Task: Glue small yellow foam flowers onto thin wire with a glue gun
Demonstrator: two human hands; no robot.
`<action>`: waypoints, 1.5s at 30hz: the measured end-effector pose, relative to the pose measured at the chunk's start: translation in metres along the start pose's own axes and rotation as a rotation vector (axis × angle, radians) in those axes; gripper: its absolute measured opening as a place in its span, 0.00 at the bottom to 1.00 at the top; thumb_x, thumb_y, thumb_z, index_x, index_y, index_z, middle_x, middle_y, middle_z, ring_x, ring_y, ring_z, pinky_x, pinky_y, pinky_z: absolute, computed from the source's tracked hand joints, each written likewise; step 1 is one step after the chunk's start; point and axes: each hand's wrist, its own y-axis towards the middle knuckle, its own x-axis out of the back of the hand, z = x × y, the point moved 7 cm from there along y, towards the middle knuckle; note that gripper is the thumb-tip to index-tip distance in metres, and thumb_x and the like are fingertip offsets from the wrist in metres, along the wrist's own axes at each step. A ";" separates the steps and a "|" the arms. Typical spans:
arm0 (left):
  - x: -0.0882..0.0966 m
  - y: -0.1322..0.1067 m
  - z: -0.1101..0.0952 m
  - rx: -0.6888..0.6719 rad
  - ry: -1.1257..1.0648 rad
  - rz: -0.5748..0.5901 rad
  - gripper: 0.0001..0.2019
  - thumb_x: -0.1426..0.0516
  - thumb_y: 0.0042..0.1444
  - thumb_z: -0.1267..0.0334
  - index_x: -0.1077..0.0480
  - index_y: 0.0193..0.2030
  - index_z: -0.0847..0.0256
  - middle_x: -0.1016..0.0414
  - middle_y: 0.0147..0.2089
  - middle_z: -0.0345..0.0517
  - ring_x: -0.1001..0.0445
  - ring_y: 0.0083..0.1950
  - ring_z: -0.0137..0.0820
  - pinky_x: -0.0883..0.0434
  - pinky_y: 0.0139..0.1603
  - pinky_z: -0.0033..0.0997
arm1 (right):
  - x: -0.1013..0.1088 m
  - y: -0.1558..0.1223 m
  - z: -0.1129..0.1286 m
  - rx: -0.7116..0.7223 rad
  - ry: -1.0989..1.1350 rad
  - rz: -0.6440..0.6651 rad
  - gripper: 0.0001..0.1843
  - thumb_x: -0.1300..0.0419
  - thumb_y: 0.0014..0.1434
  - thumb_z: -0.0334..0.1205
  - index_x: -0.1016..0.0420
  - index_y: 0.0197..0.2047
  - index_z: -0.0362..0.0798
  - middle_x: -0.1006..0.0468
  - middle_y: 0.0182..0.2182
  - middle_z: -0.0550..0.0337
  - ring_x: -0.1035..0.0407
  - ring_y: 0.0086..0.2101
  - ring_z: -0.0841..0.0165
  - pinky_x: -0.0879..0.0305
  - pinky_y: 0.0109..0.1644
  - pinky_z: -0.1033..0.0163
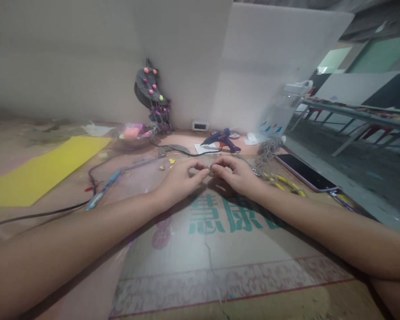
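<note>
My left hand (182, 180) and my right hand (238, 173) meet over the middle of the table, fingertips pinched close together. Between them is a small dark piece (211, 173), too small and blurred to name. Both hands seem to grip it. Just beyond my fingers lies a blue and orange hot glue gun (225, 141) on a white sheet. Small yellow paper bits (172, 162) lie left of my left hand. Yellow and grey cord loops (283, 183) are beside my right wrist, near a bundle of grey yarn (267, 150).
A yellow sheet (50, 171) and a blue pen (104, 189) lie left, with a black cable (66, 209) crossing there. At the back stand a grey crescent ornament with pompoms (146, 86), a small digital clock (200, 126) and a bottle (280, 109). A phone (306, 172) lies at the right edge.
</note>
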 end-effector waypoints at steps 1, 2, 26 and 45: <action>0.000 0.000 0.000 0.002 0.003 0.002 0.10 0.45 0.60 0.59 0.26 0.36 0.61 0.21 0.41 0.44 0.26 0.46 0.37 0.33 0.53 0.37 | 0.000 0.000 0.000 0.003 0.007 0.006 0.12 0.45 0.64 0.44 0.28 0.33 0.46 0.25 0.28 0.62 0.31 0.30 0.70 0.37 0.36 0.66; 0.000 0.000 0.000 0.008 0.003 0.003 0.10 0.45 0.60 0.59 0.26 0.36 0.61 0.21 0.40 0.44 0.26 0.46 0.36 0.33 0.53 0.37 | -0.001 0.000 0.001 0.009 0.009 0.010 0.13 0.46 0.64 0.45 0.29 0.33 0.46 0.25 0.27 0.62 0.31 0.30 0.71 0.37 0.36 0.66; 0.002 0.001 0.004 0.051 -0.023 -0.016 0.10 0.45 0.60 0.59 0.26 0.35 0.61 0.21 0.41 0.44 0.26 0.44 0.36 0.33 0.52 0.35 | -0.002 0.000 0.003 0.003 -0.138 0.022 0.11 0.46 0.62 0.42 0.27 0.33 0.47 0.22 0.29 0.59 0.30 0.32 0.68 0.37 0.37 0.64; -0.001 0.004 0.010 0.049 -0.027 -0.028 0.11 0.46 0.60 0.58 0.25 0.36 0.61 0.20 0.41 0.45 0.25 0.46 0.37 0.32 0.51 0.36 | -0.002 0.000 0.001 -0.041 -0.106 0.009 0.11 0.46 0.62 0.43 0.27 0.33 0.47 0.22 0.28 0.60 0.30 0.30 0.68 0.36 0.34 0.65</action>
